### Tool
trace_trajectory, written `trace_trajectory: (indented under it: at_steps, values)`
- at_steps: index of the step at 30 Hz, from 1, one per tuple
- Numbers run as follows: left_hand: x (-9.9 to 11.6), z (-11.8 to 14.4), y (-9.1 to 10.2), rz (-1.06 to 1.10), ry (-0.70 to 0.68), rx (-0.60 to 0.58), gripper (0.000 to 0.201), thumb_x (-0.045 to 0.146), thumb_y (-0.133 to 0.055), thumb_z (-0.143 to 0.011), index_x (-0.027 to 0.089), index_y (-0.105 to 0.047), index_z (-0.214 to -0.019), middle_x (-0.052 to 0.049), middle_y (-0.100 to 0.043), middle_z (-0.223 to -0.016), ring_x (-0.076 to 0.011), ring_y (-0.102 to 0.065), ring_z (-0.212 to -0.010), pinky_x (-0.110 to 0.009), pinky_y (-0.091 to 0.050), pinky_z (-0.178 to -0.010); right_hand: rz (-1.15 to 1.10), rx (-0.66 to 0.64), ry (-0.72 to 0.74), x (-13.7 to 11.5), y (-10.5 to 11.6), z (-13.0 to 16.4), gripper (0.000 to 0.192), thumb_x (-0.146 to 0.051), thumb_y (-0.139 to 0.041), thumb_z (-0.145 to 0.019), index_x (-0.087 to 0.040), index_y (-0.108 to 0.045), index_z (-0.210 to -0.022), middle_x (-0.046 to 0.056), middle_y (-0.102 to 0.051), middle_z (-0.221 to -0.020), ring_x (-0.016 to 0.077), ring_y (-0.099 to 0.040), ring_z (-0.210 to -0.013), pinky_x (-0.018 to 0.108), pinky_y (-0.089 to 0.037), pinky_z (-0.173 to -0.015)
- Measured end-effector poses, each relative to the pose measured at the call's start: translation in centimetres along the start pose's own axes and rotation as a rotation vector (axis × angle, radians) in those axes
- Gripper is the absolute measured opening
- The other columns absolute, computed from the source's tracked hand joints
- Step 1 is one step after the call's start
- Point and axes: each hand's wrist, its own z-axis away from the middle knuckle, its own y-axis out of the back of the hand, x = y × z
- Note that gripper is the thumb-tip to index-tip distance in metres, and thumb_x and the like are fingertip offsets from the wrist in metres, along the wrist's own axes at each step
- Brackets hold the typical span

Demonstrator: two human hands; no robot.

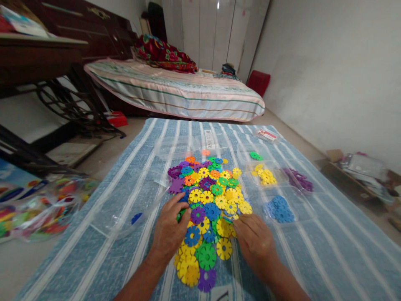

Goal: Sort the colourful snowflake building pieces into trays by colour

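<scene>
A heap of notched plastic snowflake discs [206, 196] in yellow, blue, green, purple and orange covers the middle of the cloth. My left hand [171, 221] is at the heap's left edge, thumb and fingers closed around a green disc [181, 215] that shows between them. On the opposite side, my right hand [255, 240] has its fingertips pinched together over the heap, beside yellow discs [224, 228]. What lies inside that pinch is hidden. Past the right hand, a clear box holds blue discs [280, 209]; nearby boxes hold yellow discs [266, 175], purple discs [299, 180] and green discs [256, 156].
Left of the heap lies a clear container [115, 209] with a blue disc [136, 218]. Behind the heap, an orange disc [205, 153] sits in another clear box [216, 144]. A small red-and-white package [266, 134] rests at the far right of the striped cloth [125, 175].
</scene>
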Motion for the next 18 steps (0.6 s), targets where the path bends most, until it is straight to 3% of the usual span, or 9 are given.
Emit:
trace_trajectory:
  at_steps: [6, 11, 14, 16, 18]
  values:
    - [0.1, 0.1, 0.2, 0.003, 0.002, 0.0, 0.017, 0.031, -0.051, -0.08, 0.022, -0.064, -0.078, -0.007, -0.065, -0.116, -0.0225, -0.061, -0.106, -0.037, -0.047, -0.096, -0.129, -0.124, -0.114, 1.1, 1.4, -1.4, 0.018, -0.019, -0.047, -0.09, -0.021, -0.064, -0.082, 0.002, -0.066, -0.072, 0.0131, -0.061, -0.067, 0.024, -0.048, -0.063]
    - [0.1, 0.0, 0.2, -0.013, -0.003, -0.016, 0.018, 0.031, -0.049, -0.081, 0.021, -0.064, -0.078, -0.008, -0.064, -0.117, -0.023, -0.06, -0.108, -0.037, -0.047, -0.096, 0.174, 0.021, -0.09, 7.2, 2.2, -7.5, 0.027, -0.024, -0.046, -0.091, -0.019, -0.064, -0.072, 0.004, -0.066, -0.069, 0.0149, -0.061, -0.069, 0.026, -0.045, -0.069]
    - [0.0, 0.0, 0.1, -0.024, -0.008, -0.012, 0.019, 0.03, -0.048, -0.082, 0.02, -0.064, -0.078, -0.01, -0.064, -0.116, -0.0236, -0.06, -0.107, -0.038, -0.048, -0.095, 0.381, 0.101, -0.171, 11.1, 2.3, -11.6, 0.026, -0.029, -0.047, -0.089, -0.017, -0.067, -0.077, 0.006, -0.066, -0.07, 0.0172, -0.06, -0.07, 0.028, -0.044, -0.068]
    - [-0.1, 0.0, 0.0, -0.028, -0.01, -0.012, 0.02, 0.03, -0.048, -0.082, 0.02, -0.064, -0.077, -0.01, -0.064, -0.116, -0.0236, -0.06, -0.107, -0.039, -0.048, -0.094, 0.411, 0.139, -0.219, 12.1, 2.2, -12.9, 0.025, -0.032, -0.048, -0.088, -0.017, -0.067, -0.088, 0.006, -0.068, -0.076, 0.0193, -0.061, -0.075, 0.03, -0.045, -0.07]
    - [-0.2, 0.1, 0.0, -0.03, -0.013, -0.014, 0.02, 0.03, -0.048, -0.083, 0.02, -0.064, -0.076, -0.01, -0.064, -0.117, -0.0234, -0.06, -0.107, -0.039, -0.048, -0.094, 0.354, 0.097, -0.215, 11.3, 1.9, -12.4, 0.025, -0.032, -0.048, -0.088, -0.017, -0.066, -0.093, 0.007, -0.069, -0.081, 0.0197, -0.062, -0.078, 0.031, -0.046, -0.072]
